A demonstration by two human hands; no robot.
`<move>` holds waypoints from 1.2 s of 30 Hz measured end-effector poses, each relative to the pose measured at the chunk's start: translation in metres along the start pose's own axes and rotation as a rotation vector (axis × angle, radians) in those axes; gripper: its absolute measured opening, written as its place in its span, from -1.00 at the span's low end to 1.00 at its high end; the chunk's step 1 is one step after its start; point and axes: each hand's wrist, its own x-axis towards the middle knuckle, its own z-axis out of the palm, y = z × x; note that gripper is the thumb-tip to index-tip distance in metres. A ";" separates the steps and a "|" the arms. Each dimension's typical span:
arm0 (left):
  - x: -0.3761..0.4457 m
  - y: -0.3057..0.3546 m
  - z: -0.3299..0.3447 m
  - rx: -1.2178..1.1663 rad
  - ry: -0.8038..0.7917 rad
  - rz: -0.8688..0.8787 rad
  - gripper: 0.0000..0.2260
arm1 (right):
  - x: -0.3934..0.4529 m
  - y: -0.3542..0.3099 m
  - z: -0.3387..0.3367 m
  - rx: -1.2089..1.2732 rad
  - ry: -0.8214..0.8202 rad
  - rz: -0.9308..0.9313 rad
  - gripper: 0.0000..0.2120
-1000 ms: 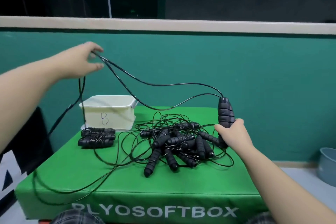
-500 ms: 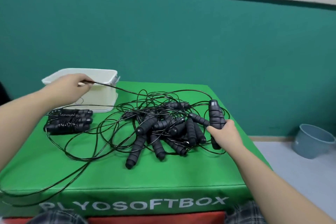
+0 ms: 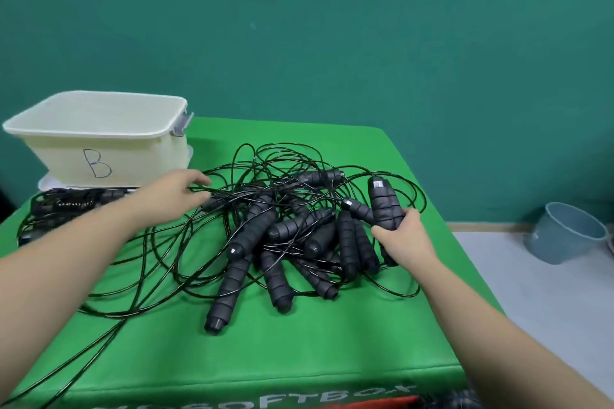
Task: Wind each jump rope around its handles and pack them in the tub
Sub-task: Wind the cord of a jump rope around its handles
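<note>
A tangle of black jump ropes (image 3: 285, 236) with ribbed handles lies in the middle of the green soft box (image 3: 299, 352). My right hand (image 3: 407, 237) grips one black handle (image 3: 382, 202) upright at the pile's right edge. At the pile's left edge my left hand (image 3: 176, 192) rests low on the box, thumb and fingers closed around thin black cord (image 3: 226, 191). The cream tub (image 3: 99, 138), marked "B", stands at the back left. Wound ropes (image 3: 66, 204) lie in front of it, partly behind my left forearm.
Loose cord (image 3: 83, 362) trails off the box's front left edge. A blue-grey bucket (image 3: 564, 232) stands on the floor to the right. A green wall rises close behind the box.
My left hand has come down from high in the air to the pile's left edge, and the lifted cord has dropped onto the heap. The right hand keeps its handle. The view has tilted down.
</note>
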 end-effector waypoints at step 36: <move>0.080 0.000 0.082 -0.194 -0.113 -0.276 -0.62 | 0.031 -0.075 0.087 -0.537 -0.434 -0.416 -0.50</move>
